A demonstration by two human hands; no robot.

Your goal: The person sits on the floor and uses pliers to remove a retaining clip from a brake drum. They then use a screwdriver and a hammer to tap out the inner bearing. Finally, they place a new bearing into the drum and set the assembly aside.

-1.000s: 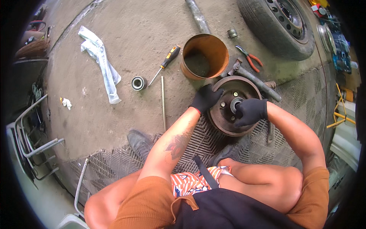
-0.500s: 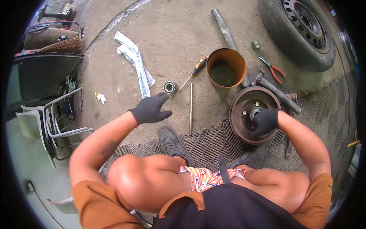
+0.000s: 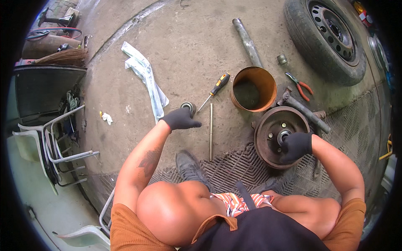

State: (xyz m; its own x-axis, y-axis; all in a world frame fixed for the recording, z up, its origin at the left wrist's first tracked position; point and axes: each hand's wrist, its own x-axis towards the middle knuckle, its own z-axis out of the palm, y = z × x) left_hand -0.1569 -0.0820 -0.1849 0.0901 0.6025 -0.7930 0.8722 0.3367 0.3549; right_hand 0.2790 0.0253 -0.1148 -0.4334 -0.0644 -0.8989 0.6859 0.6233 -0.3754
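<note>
My left hand [image 3: 182, 119], in a black glove, reaches over the floor to a short metal ring-shaped part, like a bearing [image 3: 189, 108]. Its thumb points out to the side, and the fingers cover part of the ring without a visible grip. In a black glove too, my right hand [image 3: 295, 147] rests on the face of a rusty brake drum [image 3: 268, 152]. Those fingers are curled at the shiny hub centre [image 3: 283, 136]; what they hold is hidden. A screwdriver [image 3: 219, 85] and a thin metal rod [image 3: 211, 131] lie between my hands.
Beyond the drum stand a rusty open can [image 3: 271, 85], a hammer [image 3: 305, 109], red-handled pliers [image 3: 302, 88], a small metal sleeve [image 3: 282, 59] and a long pipe [image 3: 248, 44]. A wheel [image 3: 301, 37] lies far right. Plastic wrapping [image 3: 146, 77] and chairs [image 3: 50, 142] are left.
My left hand has moved right and come up against the ring-shaped part, partly covering it. The right hand stays at the hub. The whole view has shifted slightly.
</note>
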